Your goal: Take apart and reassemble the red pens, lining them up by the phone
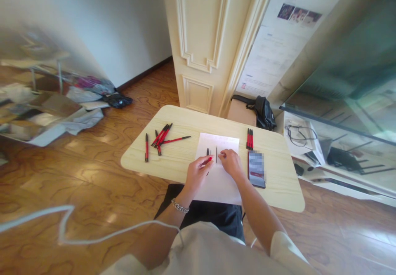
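Note:
My left hand (pixel 198 172) is closed on a red pen barrel (pixel 210 159), of which only a small part shows between the fingers. Just to its right, my right hand (pixel 230 161) has thumb and fingertips pinched together; whatever they hold is too small to make out. Between the hands a thin dark pen refill (pixel 216 154) lies on a white sheet of paper (pixel 221 186). A black pen part (pixel 207 151) and a small pale piece beside it lie just beyond my left fingers.
Several red-and-black pens (pixel 161 138) lie loosely on the left of the pale wooden table (pixel 136 153). On the right, a few pens (pixel 249 139) lie side by side above a phone (pixel 256 169). A black bag (pixel 264 112) sits behind the table. A white cable (pixel 108 234) crosses at lower left.

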Available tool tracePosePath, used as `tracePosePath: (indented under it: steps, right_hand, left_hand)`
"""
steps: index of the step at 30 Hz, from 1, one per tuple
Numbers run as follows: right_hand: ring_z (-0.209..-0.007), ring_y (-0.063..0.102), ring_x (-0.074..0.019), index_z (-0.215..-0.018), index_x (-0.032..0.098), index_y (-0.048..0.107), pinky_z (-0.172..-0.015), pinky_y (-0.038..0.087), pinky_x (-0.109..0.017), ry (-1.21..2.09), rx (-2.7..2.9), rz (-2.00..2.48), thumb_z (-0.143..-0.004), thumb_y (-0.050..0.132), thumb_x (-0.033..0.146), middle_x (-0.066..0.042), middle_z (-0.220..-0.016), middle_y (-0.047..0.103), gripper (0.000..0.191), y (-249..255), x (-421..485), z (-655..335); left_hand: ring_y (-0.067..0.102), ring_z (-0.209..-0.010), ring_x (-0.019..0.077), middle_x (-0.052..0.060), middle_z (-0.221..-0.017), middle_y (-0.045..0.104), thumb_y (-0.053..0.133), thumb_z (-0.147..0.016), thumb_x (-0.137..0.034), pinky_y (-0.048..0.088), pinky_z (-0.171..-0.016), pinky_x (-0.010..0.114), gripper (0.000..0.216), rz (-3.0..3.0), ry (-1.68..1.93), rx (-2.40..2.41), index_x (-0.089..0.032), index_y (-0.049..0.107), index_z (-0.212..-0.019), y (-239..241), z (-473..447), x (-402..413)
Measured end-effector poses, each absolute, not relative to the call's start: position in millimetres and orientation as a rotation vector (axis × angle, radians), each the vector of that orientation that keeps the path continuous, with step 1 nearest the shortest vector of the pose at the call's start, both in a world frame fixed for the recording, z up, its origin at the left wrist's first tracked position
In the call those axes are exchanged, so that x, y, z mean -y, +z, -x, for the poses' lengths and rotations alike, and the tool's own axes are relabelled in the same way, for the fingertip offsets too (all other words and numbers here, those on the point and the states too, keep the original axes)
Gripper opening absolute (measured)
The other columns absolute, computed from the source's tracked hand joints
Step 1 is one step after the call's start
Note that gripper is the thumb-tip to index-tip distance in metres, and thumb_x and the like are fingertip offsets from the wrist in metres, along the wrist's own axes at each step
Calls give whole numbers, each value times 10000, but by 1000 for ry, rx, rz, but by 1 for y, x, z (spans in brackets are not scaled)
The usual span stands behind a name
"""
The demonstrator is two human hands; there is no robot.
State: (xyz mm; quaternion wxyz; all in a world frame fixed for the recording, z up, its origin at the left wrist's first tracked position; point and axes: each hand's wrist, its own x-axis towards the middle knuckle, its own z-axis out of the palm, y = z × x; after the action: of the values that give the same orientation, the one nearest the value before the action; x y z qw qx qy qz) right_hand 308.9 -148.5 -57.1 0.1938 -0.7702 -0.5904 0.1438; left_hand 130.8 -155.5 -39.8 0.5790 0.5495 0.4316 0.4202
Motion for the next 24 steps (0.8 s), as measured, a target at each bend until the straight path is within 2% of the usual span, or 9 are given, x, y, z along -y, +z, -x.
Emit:
tracePosePath:
  steps: [3, 8, 11, 17, 24]
  right_hand:
    - [-852, 588, -183, -933, 208, 670, -747, 400, -271, 383, 1673, 2194, -859, 548, 296, -78, -941, 645, 168, -59, 147, -305]
    - [-827, 595, -191, -870, 186, 663, -745, 412, -290, 375, 1642, 2175, -839, 549, 237, -89, -896, 657, 129, -54, 148, -304]
    - [-801, 609, -179, -899, 188, 666, -756, 440, -296, 501, 1491, 1989, -829, 545, 236, -65, -857, 679, 148, -44, 152, -303]
    - [-714, 619, -171, -963, 170, 690, -694, 506, -312, 910, 1148, 1467, -786, 614, 362, -62, -835, 703, 271, -16, 168, -295]
    - [-747, 636, -186, -872, 190, 723, -705, 514, -319, 946, 1153, 1411, -744, 677, 370, -57, -833, 715, 225, -7, 180, -284]
  left_hand:
    - [676, -793, 201, 90, -988, 719, 659, -775, -423, 524, -698, 283, 404, -1288, 983, -1019, -170, 685, -1089, -44, -129, 154]
    - [679, -750, 202, 81, -866, 731, 684, -749, -420, 524, -683, 287, 376, -1249, 1006, -1036, -146, 693, -1006, -47, -128, 151]
    - [682, -781, 213, 81, -863, 734, 684, -749, -421, 522, -687, 286, 355, -1260, 996, -1043, -153, 704, -981, -45, -128, 153]
    - [684, -812, 225, 81, -894, 739, 710, -732, -399, 523, -712, 298, 331, -1241, 990, -1014, -169, 723, -969, -39, -131, 157]
    - [684, -840, 222, 76, -926, 736, 705, -739, -403, 524, -753, 306, 294, -1308, 1021, -976, -178, 727, -926, -38, -134, 160]
